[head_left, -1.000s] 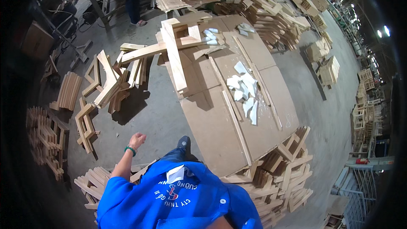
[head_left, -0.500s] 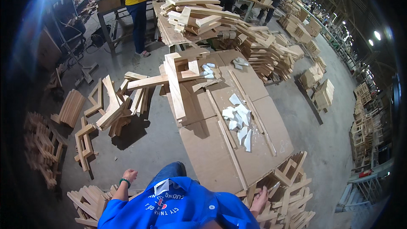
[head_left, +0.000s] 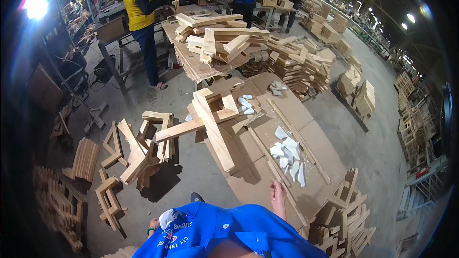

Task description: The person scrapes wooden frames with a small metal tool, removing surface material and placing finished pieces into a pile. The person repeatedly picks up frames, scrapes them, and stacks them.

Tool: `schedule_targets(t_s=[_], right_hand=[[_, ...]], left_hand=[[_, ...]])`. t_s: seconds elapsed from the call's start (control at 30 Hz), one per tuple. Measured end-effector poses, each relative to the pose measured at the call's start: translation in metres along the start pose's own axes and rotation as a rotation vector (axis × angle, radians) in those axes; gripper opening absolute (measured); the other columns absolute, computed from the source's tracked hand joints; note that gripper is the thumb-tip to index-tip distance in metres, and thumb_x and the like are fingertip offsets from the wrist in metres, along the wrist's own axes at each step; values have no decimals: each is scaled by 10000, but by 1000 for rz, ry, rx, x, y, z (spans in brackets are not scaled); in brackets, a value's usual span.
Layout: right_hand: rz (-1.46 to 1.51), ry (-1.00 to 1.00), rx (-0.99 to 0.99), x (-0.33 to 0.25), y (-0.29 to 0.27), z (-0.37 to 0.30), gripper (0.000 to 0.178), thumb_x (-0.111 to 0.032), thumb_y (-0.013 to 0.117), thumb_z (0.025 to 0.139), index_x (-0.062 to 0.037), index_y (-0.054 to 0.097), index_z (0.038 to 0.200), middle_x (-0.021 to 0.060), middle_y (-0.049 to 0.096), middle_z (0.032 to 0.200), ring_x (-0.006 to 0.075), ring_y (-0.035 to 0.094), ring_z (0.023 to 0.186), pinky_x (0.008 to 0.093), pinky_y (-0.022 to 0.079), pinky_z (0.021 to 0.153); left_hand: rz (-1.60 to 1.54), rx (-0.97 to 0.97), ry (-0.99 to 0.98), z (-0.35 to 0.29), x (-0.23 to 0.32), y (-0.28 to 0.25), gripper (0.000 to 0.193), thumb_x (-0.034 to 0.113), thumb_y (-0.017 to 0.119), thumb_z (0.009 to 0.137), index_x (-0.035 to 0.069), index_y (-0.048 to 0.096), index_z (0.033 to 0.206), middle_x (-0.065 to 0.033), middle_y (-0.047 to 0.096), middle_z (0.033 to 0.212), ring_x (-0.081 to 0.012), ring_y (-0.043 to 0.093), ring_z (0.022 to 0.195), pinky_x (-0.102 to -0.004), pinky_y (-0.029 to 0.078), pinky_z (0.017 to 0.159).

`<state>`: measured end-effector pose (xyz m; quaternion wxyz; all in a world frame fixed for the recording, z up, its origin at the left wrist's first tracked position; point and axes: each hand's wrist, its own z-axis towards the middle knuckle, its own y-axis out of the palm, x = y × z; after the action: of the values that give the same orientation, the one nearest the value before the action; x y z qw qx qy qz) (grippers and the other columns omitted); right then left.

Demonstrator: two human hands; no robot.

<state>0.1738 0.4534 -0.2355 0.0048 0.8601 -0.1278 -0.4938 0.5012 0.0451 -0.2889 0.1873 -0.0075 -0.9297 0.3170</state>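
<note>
My right hand [head_left: 278, 194] is over the near left edge of the cardboard-covered table [head_left: 315, 138], beside a long thin wood strip [head_left: 287, 188]. Its fingers are loosely bent, and no object shows in them. Low at my left side is my left hand [head_left: 154, 223], partly covered by my blue shirt, its fingers too hidden to read. Ahead of me, a joined wooden frame piece [head_left: 213, 126] lies across the table's left edge, one bar sticking out over the floor. White rag pieces [head_left: 287, 153] lie in a heap between two wood strips.
Wooden frames [head_left: 138, 157] stand on the floor at left, and more frames [head_left: 342, 215] are piled at near right. Farther off, a bench [head_left: 196, 67] bears stacked wooden parts [head_left: 229, 43]. A person in a yellow shirt [head_left: 136, 7] stands beside it.
My right hand has come up from the wooden frames at near right to the table's edge. The left hand has drawn in toward my body. The view has shifted, with my body turned.
</note>
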Motion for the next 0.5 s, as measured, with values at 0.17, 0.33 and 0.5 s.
schedule_targets(t_s=[0.17,0.33,0.5], right_hand=[[-26,-15,-67,-4,72,0,316,-340,644,864,-37,681,950,41,635,768,8,311,378,184,199,327],[41,67,-85,-12,94,9,396,-373,620,871,-17,599,1041,67,618,872,16,304,388,181,209,340],[107,76,-168,-27,122,62,401,-394,587,888,-30,598,1057,67,631,896,14,284,396,181,208,339]], left_hand=[[-120,90,-207,40,-29,-60,403,328,666,768,-29,684,955,-176,692,945,-268,658,875,-348,507,788],[-592,245,-114,82,15,-89,340,227,688,747,-32,679,968,-122,686,851,-207,648,769,-325,520,680],[-801,-24,129,113,71,-95,236,178,678,796,-15,672,932,-43,643,727,-135,590,642,-276,489,574]])
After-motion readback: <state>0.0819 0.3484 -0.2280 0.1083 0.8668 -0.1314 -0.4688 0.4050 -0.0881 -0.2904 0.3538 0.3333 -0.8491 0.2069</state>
